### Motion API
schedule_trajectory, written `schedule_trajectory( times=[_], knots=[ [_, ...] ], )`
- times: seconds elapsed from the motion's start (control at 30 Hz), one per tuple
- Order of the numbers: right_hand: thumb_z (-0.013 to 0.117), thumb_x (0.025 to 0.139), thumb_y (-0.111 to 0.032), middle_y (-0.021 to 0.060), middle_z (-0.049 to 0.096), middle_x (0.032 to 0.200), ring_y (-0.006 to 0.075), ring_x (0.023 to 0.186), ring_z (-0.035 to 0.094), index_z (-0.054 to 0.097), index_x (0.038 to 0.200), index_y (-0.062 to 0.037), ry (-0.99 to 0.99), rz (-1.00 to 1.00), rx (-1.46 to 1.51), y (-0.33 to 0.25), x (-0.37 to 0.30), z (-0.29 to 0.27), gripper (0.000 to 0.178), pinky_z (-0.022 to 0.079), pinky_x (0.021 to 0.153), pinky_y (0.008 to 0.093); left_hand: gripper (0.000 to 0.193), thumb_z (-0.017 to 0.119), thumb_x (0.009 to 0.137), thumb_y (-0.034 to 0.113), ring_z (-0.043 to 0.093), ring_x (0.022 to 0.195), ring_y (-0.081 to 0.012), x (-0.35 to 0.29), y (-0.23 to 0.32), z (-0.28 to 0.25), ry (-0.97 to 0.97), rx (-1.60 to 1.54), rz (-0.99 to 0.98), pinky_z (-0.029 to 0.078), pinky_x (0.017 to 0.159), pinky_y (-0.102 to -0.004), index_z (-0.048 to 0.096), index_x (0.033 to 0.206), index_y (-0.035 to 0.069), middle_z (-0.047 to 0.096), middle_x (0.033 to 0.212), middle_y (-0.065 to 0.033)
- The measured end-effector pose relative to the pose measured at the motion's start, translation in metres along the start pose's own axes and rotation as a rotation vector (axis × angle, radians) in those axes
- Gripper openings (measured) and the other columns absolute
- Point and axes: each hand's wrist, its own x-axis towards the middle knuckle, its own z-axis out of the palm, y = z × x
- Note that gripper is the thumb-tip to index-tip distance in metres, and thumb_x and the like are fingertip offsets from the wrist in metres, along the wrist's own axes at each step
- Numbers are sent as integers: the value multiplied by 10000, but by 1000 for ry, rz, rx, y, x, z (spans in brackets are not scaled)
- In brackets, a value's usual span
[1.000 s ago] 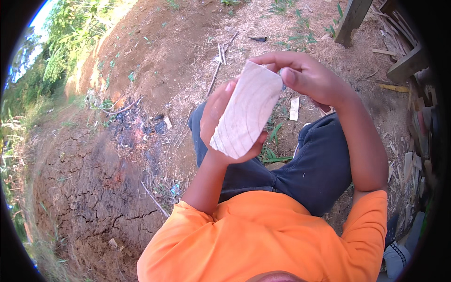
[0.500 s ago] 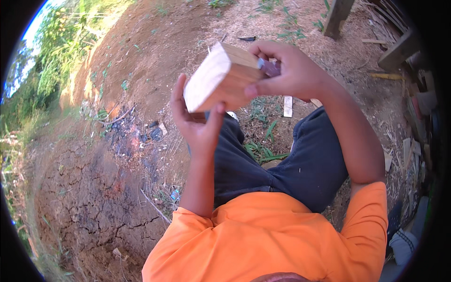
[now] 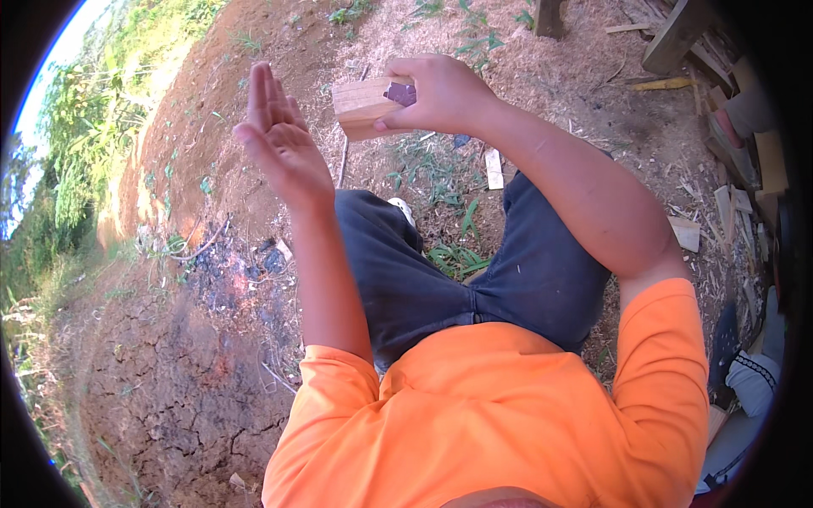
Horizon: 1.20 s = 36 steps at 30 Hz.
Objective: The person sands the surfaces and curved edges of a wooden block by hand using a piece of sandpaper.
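Note:
My right hand [image 3: 440,97] is closed around one end of a pale, squared wooden block [image 3: 360,106] and holds it up in front of me. Against the block's side, under those fingers, is a small dark purple piece [image 3: 400,93] that looks like a scrap of sandpaper; most of it is hidden by the hand. To the left of the block, and apart from it, my left hand [image 3: 284,140] is raised with its palm showing and its fingers stretched out. Nothing lies in that palm.
Wood offcuts [image 3: 494,169] and shavings lie on the dirt around my legs. A charred patch [image 3: 224,271] is on the ground at left. Wooden posts [image 3: 677,38] stand at the far right. Part of another person [image 3: 754,377] shows at the right edge.
My left hand has let go of the block and moved left, opening out. The right hand has carried the block and the purple piece left and slightly up, turning the block.

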Motion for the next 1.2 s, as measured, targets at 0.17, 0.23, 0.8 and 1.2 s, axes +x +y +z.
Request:
schedule_trajectory(
  times=[0.17,0.23,0.8,1.2],
  knots=[
    [854,656,-568,132,733,929,300,893,727,729,1100,-114,53,-10,17,-3,1,12,647,564,799,415,1029,106,973,798,142,1572,-319,-35,-66,-24,-116,154,-461,99,1271,-468,246,1595,-10,231,1664,-223],
    [851,654,-588,134,736,939,302,886,728,732,1103,-112,45,63,-14,11,7,3,664,565,798,412,1065,92,954,821,166,1565,-343,-40,-51,-21,-301,95,-180,106,1271,-468,263,1589,-17,250,1656,-236],
    [778,652,-792,116,714,821,229,811,721,753,1052,-95,68,-11,107,25,15,19,804,550,766,345,1092,22,935,822,303,1519,-368,-6,-18,1,-148,252,84,177,1256,-474,411,1531,-7,404,1582,-242],
    [568,925,-718,78,630,688,139,480,589,696,898,26,-348,229,538,-2,-8,-70,756,458,375,305,1006,134,976,798,291,1521,-381,18,-37,-29,-132,135,-138,205,1242,-512,325,1577,15,293,1644,-224]
  ],
)
